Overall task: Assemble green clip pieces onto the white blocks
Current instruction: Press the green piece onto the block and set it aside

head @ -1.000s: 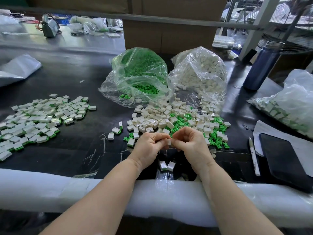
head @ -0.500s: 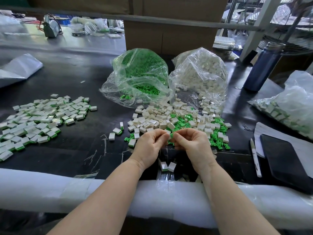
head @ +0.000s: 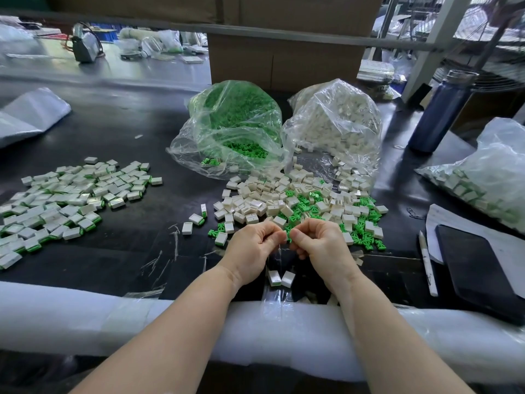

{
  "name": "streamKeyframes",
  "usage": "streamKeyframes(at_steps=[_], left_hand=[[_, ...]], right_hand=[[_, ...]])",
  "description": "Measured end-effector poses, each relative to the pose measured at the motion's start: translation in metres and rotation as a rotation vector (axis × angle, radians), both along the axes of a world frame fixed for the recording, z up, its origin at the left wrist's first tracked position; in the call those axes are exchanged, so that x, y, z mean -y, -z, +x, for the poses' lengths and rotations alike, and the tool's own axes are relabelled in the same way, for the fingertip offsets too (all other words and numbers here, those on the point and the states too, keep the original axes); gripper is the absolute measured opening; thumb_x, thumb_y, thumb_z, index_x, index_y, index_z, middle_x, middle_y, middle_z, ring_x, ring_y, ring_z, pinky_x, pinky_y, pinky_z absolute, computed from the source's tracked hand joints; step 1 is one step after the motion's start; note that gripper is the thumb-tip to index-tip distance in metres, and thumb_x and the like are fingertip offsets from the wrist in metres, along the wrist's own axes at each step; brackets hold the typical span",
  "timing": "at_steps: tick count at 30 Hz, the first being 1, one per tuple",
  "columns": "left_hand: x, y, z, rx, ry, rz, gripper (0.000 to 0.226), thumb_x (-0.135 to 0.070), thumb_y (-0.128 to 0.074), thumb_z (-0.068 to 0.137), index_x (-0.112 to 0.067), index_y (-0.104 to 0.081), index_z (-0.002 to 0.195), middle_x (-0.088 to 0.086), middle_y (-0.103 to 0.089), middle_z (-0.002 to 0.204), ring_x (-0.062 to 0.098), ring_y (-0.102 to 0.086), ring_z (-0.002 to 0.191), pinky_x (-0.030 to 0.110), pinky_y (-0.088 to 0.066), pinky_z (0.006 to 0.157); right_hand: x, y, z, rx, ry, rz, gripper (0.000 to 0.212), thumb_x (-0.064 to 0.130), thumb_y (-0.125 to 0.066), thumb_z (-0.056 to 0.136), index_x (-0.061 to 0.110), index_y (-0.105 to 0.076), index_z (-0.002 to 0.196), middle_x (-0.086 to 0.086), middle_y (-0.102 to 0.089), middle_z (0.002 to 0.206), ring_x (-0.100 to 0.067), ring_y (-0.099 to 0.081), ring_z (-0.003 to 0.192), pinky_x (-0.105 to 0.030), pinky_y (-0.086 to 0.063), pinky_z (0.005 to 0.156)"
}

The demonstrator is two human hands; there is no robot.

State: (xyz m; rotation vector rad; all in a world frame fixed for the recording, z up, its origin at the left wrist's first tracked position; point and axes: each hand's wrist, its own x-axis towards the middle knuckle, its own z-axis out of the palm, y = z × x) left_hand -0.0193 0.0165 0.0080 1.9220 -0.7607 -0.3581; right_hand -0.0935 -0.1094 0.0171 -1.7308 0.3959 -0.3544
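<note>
The two hands meet in the middle of the frame, low over the dark surface [head: 127,251]. The left hand [head: 252,251] has its fingers curled in, and a small white block [head: 284,236] peeks out at their tips. The right hand [head: 321,245] is curled too, and a bit of green clip [head: 289,237] shows just by its thumb. Both pieces are mostly hidden by the fingers, so it is hard to tell how they fit together.

Right behind the hands lies a loose pile of blocks and clips [head: 298,203]. Two more blocks [head: 281,278] lie just under the hands, near the white padded edge [head: 85,319].

At the left of the frame is a spread of finished pieces [head: 65,200]. In the upper middle stand a bag of green clips [head: 235,123] and a bag of white blocks [head: 335,126]. A third bag [head: 488,177] is cut off at the right edge.
</note>
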Motion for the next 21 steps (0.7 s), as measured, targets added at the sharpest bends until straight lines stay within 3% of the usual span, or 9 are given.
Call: streamKeyframes(at_steps=[9, 12, 21], left_hand=[[-0.0003, -0.0009, -0.0015, 0.021, 0.024, 0.03, 0.016, -0.024, -0.056, 0.093, -0.014, -0.066, 0.085, 0.008, -0.063, 0.078, 0.017, -0.053, 0.075, 0.041, -0.047, 0.082], [-0.0004, -0.0003, -0.002, 0.038, 0.024, 0.034, 0.018, -0.023, -0.056, 0.093, -0.01, -0.066, 0.086, 0.015, -0.064, 0.082, 0.026, -0.055, 0.077, 0.044, -0.046, 0.082], [-0.0002, -0.0003, -0.0031, 0.118, 0.019, 0.08, 0.019, -0.023, -0.054, 0.093, -0.01, -0.066, 0.088, 0.011, -0.065, 0.083, 0.027, -0.058, 0.083, 0.042, -0.046, 0.082]], right_hand=[[0.0013, -0.0019, -0.0013, -0.04, -0.025, -0.043, 0.015, 0.006, -0.061, 0.087, 0.008, -0.062, 0.073, -0.002, -0.06, 0.06, -0.001, -0.052, 0.048, -0.015, -0.045, 0.051], [0.0018, -0.0021, -0.0013, -0.045, -0.034, -0.053, 0.016, 0.006, -0.061, 0.087, 0.01, -0.061, 0.072, -0.001, -0.06, 0.06, 0.0, -0.052, 0.049, -0.015, -0.045, 0.051], [0.0019, -0.001, -0.0001, -0.049, -0.027, -0.064, 0.019, 0.004, -0.06, 0.087, 0.011, -0.061, 0.069, -0.002, -0.059, 0.058, -0.002, -0.051, 0.048, -0.016, -0.044, 0.05]])
